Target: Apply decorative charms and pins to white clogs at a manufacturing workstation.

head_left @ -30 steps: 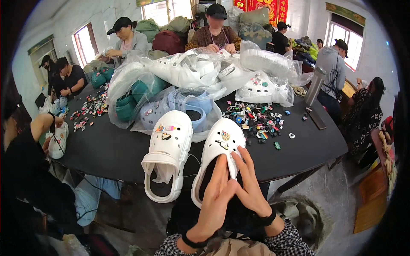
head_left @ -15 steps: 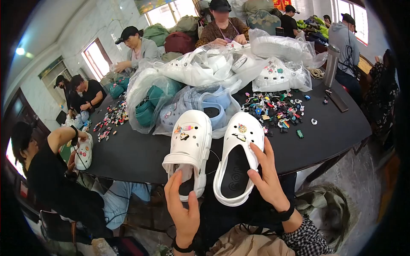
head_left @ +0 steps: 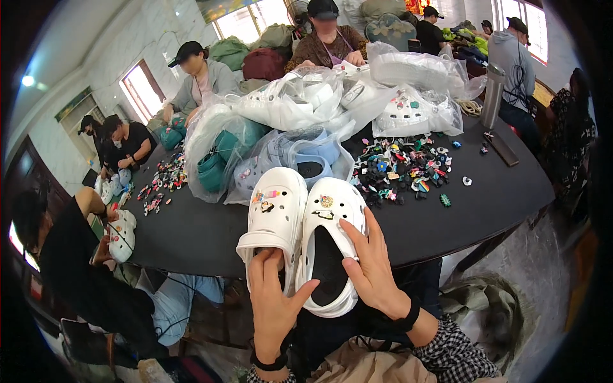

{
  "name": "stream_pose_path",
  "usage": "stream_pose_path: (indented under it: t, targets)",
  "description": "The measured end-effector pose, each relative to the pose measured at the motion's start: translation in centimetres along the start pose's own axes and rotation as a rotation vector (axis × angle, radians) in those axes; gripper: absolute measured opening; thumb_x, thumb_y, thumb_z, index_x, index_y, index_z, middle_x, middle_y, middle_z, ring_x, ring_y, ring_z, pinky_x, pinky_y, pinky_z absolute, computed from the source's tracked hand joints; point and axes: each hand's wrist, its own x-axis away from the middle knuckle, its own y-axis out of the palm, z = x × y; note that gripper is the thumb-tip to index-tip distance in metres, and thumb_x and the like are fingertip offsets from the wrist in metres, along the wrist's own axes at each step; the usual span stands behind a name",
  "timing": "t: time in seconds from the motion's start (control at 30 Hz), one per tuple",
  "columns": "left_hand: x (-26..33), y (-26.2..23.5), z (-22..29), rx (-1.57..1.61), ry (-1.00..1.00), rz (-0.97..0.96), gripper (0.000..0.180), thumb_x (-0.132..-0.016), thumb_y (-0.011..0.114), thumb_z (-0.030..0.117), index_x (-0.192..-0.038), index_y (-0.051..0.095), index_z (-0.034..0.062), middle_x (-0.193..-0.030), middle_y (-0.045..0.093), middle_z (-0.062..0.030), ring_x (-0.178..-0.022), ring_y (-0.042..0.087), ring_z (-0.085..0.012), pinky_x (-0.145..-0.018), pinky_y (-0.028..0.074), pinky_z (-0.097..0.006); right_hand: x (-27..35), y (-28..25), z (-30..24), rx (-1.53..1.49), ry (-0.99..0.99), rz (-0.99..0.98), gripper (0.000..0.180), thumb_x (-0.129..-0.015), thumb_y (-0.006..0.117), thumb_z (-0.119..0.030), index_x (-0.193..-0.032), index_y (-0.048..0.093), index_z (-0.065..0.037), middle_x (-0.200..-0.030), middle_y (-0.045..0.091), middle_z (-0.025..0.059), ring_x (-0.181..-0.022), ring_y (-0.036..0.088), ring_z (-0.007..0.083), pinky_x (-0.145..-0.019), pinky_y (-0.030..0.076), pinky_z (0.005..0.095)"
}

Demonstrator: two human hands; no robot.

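- At near edge of table [head_left: 191, 236], 2 white clogs [head_left: 300, 236] lie side by side, toes pointing away from me, heels hanging over the edge twd my lap.
- L hand [head_left: 276, 306]: fingers spread & mostly open, fingertips on heel of L clog [head_left: 273, 223], thumb stretched across to rim of R clog [head_left: 331, 246]. Not a closed grip, more a steadying press, prob. to keep the pair from sliding off.
- R hand [head_left: 370, 268]: flat & open, fingers fanned over R clog's outer side & strap; palm rests on it, nothing pinched.
- Both clogs sit top-up, so charms [head_left: 327, 202] plugged into the toe holes show; L one has a few small charms too.
- Loose charm pile [head_left: 402, 169] lies R of the clogs, well within reach, spread flat on the black top so each piece can be seen.
- Clear bags [head_left: 287, 102] behind the pair: 1 w/ white clogs, 1 w/ teal clogs [head_left: 220, 159], 1 w/ pale blue clogs [head_left: 306, 153] whose mouth is open twd me. Another bag [head_left: 415, 108] far R holds white clogs w/ charms already on.
- Steel flask [head_left: 491, 96] stands upright at far R; dark flat bar beside it, can't tell what it is.
- 2nd charm pile [head_left: 159, 185] on L side by other workers; person at L [head_left: 70, 255] holds a white clog [head_left: 120, 233] of their own.
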Motion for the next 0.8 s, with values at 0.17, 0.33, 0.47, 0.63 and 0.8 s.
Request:
stream_pose_path:
  t: [0.17,0.33,0.47,0.63,0.8]
  targets:
    - [-1.7,0.6,1.2,-0.179,-0.033,-0.001,0.074,-0.072,0.085,0.028,-0.128,0.049,-0.0052,-0.126,0.05,-0.0252,-0.114,0.05,-0.0441,-0.095,0.043,-0.049,-0.1,-0.6,0.4,0.023,-0.035,-0.03,0.059,-0.095,0.055,-0.038,-0.147,0.046,-0.013,-0.155,0.018,0.0343,-0.143,0.021,0.0513,-0.113,0.022,0.0562]
    - [-3.0,2.4,1.1,-0.388,-0.034,0.137,0.077,-0.069,0.086,0.028,-0.127,0.049,-0.0071,-0.121,0.053,-0.0282,-0.112,0.052,-0.0472,-0.091,0.046,-0.052,-0.1,-0.8,1.7,-0.059,-0.099,-0.017,0.058,-0.096,0.053,-0.043,-0.146,0.049,-0.014,-0.154,0.021,0.034,-0.142,0.024,0.0515,-0.113,0.023,0.056]
    - [-3.5,2.5,1.0,-0.406,0.053,0.188,0.065,-0.072,0.082,0.023,-0.124,0.054,-0.0048,-0.116,0.057,-0.027,-0.106,0.055,-0.0474,-0.086,0.049,-0.052,-0.5,-1.8,2.1,-0.046,-0.104,-0.053,0.055,-0.095,0.053,-0.035,-0.145,0.049,-0.01,-0.151,0.028,0.0316,-0.137,0.031,0.049,-0.112,0.029,0.0516]
    - [-3.2,2.9,0.7,-0.326,0.13,0.187,0.05,-0.075,0.076,0.015,-0.119,0.059,-0.0012,-0.112,0.059,-0.0261,-0.101,0.058,-0.0465,-0.083,0.05,-0.052,-1.4,-3.5,2.4,-0.166,-0.04,0.06,0.042,-0.097,0.049,-0.012,-0.137,0.051,0.0,-0.136,0.049,0.0208,-0.123,0.05,0.0347,-0.104,0.041,0.0413]
    - [-1.7,3.3,0.1,-0.328,0.127,0.229,0.043,-0.074,0.076,0.013,-0.113,0.064,-0.0008,-0.106,0.062,-0.0252,-0.096,0.06,-0.0463,-0.081,0.049,-0.052,-1.1,-4.9,3.0,-0.171,-0.025,0.013,0.04,-0.097,0.057,-0.006,-0.136,0.053,-0.002,-0.133,0.052,0.0167,-0.116,0.056,0.0283,-0.096,0.047,0.0359]
